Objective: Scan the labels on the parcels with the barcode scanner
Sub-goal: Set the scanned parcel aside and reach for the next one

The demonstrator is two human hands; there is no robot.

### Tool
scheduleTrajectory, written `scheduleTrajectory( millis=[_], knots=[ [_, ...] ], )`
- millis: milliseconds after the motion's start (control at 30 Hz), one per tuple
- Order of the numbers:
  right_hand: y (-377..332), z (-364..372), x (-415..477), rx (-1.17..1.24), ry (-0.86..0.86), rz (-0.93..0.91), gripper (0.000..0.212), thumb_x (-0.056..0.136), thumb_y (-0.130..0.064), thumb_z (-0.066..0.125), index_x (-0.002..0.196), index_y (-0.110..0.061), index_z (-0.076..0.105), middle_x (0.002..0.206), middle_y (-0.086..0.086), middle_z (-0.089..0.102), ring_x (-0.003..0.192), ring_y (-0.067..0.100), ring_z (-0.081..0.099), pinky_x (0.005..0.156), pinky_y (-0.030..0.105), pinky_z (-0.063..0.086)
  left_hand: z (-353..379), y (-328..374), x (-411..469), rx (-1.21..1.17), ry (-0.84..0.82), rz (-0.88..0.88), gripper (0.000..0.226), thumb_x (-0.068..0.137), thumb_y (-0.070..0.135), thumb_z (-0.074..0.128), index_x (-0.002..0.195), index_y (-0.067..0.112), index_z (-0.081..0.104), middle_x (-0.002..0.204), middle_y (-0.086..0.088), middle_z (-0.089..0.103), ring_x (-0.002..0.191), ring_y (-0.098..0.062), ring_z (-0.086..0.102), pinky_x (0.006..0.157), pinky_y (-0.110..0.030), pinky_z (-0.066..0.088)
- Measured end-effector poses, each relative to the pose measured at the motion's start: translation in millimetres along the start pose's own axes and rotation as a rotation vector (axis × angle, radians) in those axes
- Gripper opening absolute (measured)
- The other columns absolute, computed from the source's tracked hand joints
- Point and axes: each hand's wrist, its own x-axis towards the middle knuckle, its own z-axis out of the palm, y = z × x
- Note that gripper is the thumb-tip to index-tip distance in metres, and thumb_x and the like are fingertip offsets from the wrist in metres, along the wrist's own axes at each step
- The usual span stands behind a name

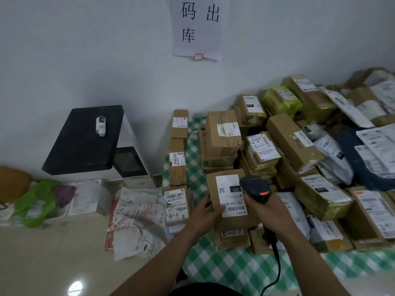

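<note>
**A:** Which parcel is under the reader?

**B:** The held parcel point(235, 223), a brown carton over the green-checked tablecloth point(235, 272). Its white label point(229, 197) faces up. All positions below are referenced to this carton.

**A:** Left hand?

**B:** The left hand point(206, 212) grips the carton's left edge. The fingers curl round the edge and the thumb lies on the label's lower left corner.

**A:** Right hand?

**B:** The right hand point(268, 210) is at the carton's right side, fingers wrapped tight round the handle of the barcode scanner point(255, 186). The scanner head sits over the label's upper right corner, with a red light lit on its back. Its black cable point(276, 263) hangs below and to the right of the carton.

**A:** Other parcels?

**B:** Three labelled cartons point(177, 165) stand in a line just left of the carton, running toward the wall. A pile of cartons and bags point(299, 142) fills the area behind it and to its right.

**A:** Anything else?

**B:** Far left of the carton stands a white machine point(85, 142) with a black top. A small white cylinder point(100, 126) lies on it. High above the carton, a paper sign point(197, 26) hangs on the wall.
</note>
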Motion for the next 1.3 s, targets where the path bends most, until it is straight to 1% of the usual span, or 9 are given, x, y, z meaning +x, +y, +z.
scheduleTrajectory(
  millis=[200, 533, 600, 700, 833, 933, 1067, 1167, 1300],
  knots=[
    [6, 2, -4, -0.015, -0.066, 0.034, 0.035, 0.09, -0.045, 0.074, 0.124, -0.038, 0.068, 0.112, -0.017, 0.071, 0.108, 0.008, 0.065, 0.094, 0.04, 0.053, 2, -4, -5, -0.072, -0.017, 0.013, 0.047, 0.099, 0.035, 0.066, 0.143, 0.047, 0.052, 0.134, 0.012, 0.067, 0.122, -0.013, 0.064, 0.104, -0.046, 0.054],
    [-30, -7, -3, 0.12, -0.082, -0.073, 0.028, 0.091, -0.04, 0.075, 0.118, -0.04, 0.068, 0.109, -0.019, 0.074, 0.104, 0.002, 0.067, 0.09, 0.037, 0.056, -24, 19, -29, 0.009, -0.015, 0.217, 0.077, 0.089, 0.05, 0.075, 0.149, 0.063, 0.029, 0.146, 0.024, 0.053, 0.137, -0.004, 0.05, 0.113, -0.038, 0.045],
    [-35, -4, 0, 0.099, -0.086, -0.086, 0.035, 0.089, -0.046, 0.075, 0.123, -0.039, 0.068, 0.111, -0.02, 0.074, 0.106, 0.002, 0.067, 0.091, 0.037, 0.055, -29, 28, -31, 0.043, 0.0, 0.244, 0.079, 0.089, 0.051, 0.074, 0.151, 0.061, 0.026, 0.149, 0.025, 0.05, 0.133, 0.003, 0.049, 0.105, -0.025, 0.048],
    [-44, 1, 2, 0.094, -0.091, -0.119, 0.033, 0.091, -0.043, 0.074, 0.122, -0.04, 0.065, 0.108, -0.024, 0.071, 0.1, -0.009, 0.064, 0.081, 0.019, 0.051, -36, 41, -35, 0.047, 0.035, 0.297, 0.073, 0.095, 0.035, 0.069, 0.149, 0.057, 0.026, 0.144, 0.027, 0.044, 0.116, 0.024, 0.048, 0.084, -0.003, 0.047],
    [-58, 6, 2, 0.141, -0.115, -0.154, 0.022, 0.092, -0.036, 0.075, 0.11, -0.042, 0.066, 0.095, -0.025, 0.073, 0.09, -0.017, 0.064, 0.071, 0.007, 0.048, -47, 48, -37, 0.124, 0.056, 0.373, 0.092, 0.087, 0.048, 0.073, 0.156, 0.058, 0.013, 0.166, 0.017, 0.016, 0.141, -0.002, 0.038, 0.103, -0.017, 0.046],
    [-69, 8, 3, 0.19, -0.13, -0.158, 0.035, 0.09, -0.04, 0.075, 0.124, -0.036, 0.068, 0.106, -0.018, 0.077, 0.103, 0.0, 0.07, 0.084, 0.027, 0.054, -53, 48, -36, 0.114, 0.071, 0.369, 0.104, 0.082, 0.044, 0.08, 0.157, 0.056, 0.009, 0.16, 0.016, 0.034, 0.13, -0.001, 0.049, 0.088, -0.013, 0.052],
    [-83, 10, 2, 0.215, -0.198, -0.189, 0.035, 0.088, -0.04, 0.075, 0.122, -0.033, 0.067, 0.103, -0.015, 0.077, 0.089, -0.01, 0.069, 0.064, 0.009, 0.049, -62, 47, -32, 0.11, 0.097, 0.378, 0.108, 0.078, 0.044, 0.087, 0.152, 0.066, 0.01, 0.149, 0.013, 0.053, 0.131, -0.009, 0.055, 0.101, -0.031, 0.05],
    [-86, 13, 3, 0.197, -0.197, -0.185, 0.043, 0.087, -0.042, 0.076, 0.128, -0.034, 0.065, 0.109, -0.017, 0.076, 0.1, -0.005, 0.068, 0.075, 0.018, 0.049, -71, 53, -29, 0.085, 0.156, 0.363, 0.104, 0.076, 0.041, 0.085, 0.147, 0.067, 0.015, 0.145, 0.016, 0.055, 0.127, -0.007, 0.057, 0.096, -0.027, 0.05],
    [-83, 10, 2, 0.126, -0.212, -0.188, 0.037, 0.095, -0.031, 0.073, 0.131, -0.034, 0.064, 0.111, -0.019, 0.072, 0.093, -0.019, 0.061, 0.069, 0.007, 0.043, -88, 59, -22, 0.041, 0.217, 0.371, 0.1, 0.081, 0.026, 0.084, 0.144, 0.068, 0.018, 0.132, 0.025, 0.055, 0.118, -0.001, 0.057, 0.082, -0.02, 0.054]
  ],
)
